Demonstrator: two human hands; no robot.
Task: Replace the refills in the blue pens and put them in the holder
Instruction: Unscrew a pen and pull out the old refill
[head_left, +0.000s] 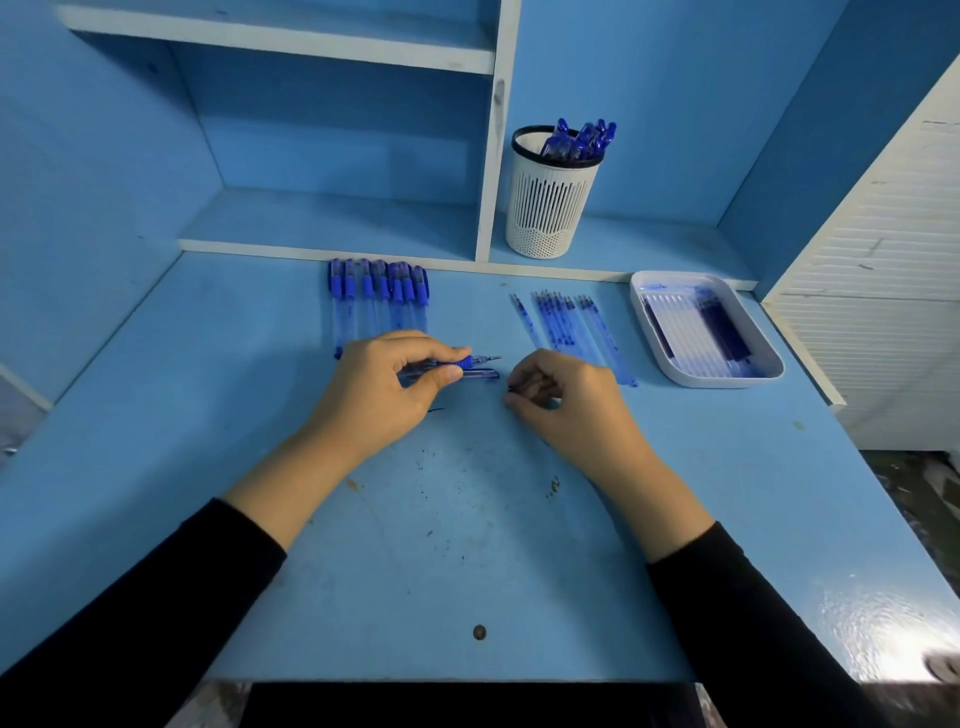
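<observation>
My left hand (387, 382) grips a blue pen (470, 360) with its metal tip pointing right; a pen cap (480, 374) lies just below the tip on the desk. My right hand (558, 397) has its fingers curled round a small dark part, mostly hidden. A row of several capped blue pens (378, 296) lies behind my left hand. Several loose refills (571, 325) lie behind my right hand. The white slotted holder (550, 208) stands on the shelf ledge with several blue pens (582, 139) inside.
A white tray (763, 371) with more refills sits at the right of the desk. White-edged shelves rise behind the blue desk (457, 519). A white slatted panel (883, 260) stands at the far right.
</observation>
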